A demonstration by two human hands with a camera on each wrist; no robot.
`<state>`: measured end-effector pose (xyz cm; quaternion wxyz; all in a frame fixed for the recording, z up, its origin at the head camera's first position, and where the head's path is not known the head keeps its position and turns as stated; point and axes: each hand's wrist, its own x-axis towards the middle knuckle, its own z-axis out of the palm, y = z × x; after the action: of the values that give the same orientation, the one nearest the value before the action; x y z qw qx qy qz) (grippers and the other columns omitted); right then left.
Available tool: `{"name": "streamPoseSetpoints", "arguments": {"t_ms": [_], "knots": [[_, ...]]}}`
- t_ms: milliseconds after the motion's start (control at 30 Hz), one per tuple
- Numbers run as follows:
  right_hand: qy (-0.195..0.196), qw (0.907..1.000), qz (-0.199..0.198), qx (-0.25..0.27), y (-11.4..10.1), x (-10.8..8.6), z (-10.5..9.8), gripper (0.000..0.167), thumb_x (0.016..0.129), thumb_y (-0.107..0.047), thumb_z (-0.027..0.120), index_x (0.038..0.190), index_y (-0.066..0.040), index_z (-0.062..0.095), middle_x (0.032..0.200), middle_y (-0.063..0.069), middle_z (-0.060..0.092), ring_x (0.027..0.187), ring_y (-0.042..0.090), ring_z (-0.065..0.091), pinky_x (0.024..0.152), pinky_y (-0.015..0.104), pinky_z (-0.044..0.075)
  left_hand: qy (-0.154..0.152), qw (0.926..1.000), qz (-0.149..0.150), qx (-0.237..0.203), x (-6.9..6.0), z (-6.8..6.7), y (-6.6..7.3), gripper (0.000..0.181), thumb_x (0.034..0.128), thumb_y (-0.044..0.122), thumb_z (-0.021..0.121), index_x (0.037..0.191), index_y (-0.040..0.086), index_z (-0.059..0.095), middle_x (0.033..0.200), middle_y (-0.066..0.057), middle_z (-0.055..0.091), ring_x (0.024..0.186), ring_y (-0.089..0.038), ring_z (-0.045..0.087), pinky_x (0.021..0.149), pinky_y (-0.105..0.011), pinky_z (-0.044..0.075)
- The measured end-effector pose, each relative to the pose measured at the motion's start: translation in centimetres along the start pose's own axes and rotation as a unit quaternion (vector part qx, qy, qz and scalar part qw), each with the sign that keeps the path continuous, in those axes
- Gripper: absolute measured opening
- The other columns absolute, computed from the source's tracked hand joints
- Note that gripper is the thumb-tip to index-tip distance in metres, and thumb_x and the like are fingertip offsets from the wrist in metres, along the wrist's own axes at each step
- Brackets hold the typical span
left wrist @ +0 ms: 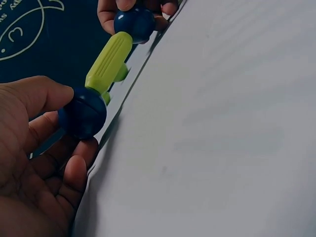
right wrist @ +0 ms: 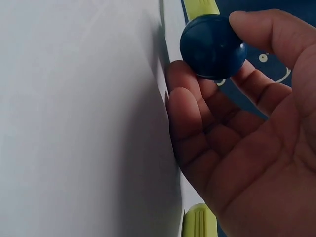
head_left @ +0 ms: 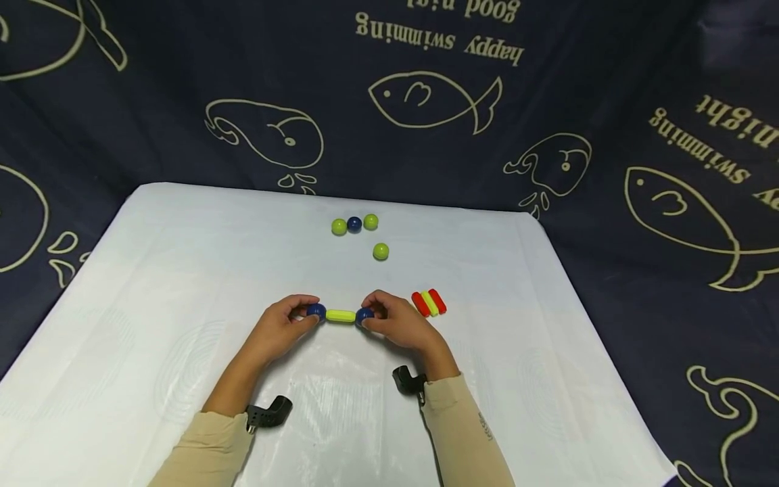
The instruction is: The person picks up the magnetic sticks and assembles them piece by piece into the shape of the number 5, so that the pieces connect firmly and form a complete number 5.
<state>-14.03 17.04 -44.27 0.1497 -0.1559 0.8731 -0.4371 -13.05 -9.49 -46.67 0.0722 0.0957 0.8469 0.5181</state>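
A yellow-green ribbed rod (head_left: 340,316) spans two dark blue balls, one at each end, above the white table. My left hand (head_left: 282,326) pinches the left blue ball (head_left: 316,311) between thumb and fingers. The other blue ball (head_left: 364,316) is pinched by my right hand (head_left: 402,320). In the left wrist view the rod (left wrist: 109,60) meets the near ball (left wrist: 83,113) and the far ball (left wrist: 134,24). The right wrist view shows the right-hand ball (right wrist: 213,47) against my thumb and fingertips, with only a bit of the rod showing behind it.
Beyond the hands, a blue ball (head_left: 354,224) sits between two green balls, with another green ball (head_left: 381,251) nearer. Right of my right hand lie red rods (head_left: 437,301) and a yellow-green rod (head_left: 429,304). A dark printed cloth (head_left: 426,162) rises behind the white table (head_left: 243,243).
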Motion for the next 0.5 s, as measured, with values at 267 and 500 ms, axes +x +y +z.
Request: {"name": "streamPoseSetpoints", "arguments": {"t_ms": [267,500], "knots": [[0.005,0.9998,-0.009,-0.017,0.26,0.19,0.16,0.02,0.095,-0.016,0.067,0.113,-0.014,0.062,0.09,-0.002,0.061,0.083,0.017,0.054,0.074,0.031,0.045,0.011,0.9998,0.014,0.005,0.04,0.13,-0.45,0.035,0.0936,0.014,0.069,0.127,0.004,0.064,0.108,-0.01,0.067,0.097,-0.025,0.061,0.082,-0.04,0.047],[0.031,0.9988,-0.007,-0.037,0.23,-0.08,-0.51,0.02,0.095,-0.018,0.067,0.114,-0.014,0.063,0.101,-0.003,0.064,0.084,0.016,0.056,0.076,0.032,0.048,0.007,0.9999,0.014,0.003,0.18,0.21,-0.41,0.036,0.0937,0.016,0.07,0.127,0.004,0.064,0.109,-0.01,0.067,0.097,-0.025,0.061,0.081,-0.04,0.047]]}}
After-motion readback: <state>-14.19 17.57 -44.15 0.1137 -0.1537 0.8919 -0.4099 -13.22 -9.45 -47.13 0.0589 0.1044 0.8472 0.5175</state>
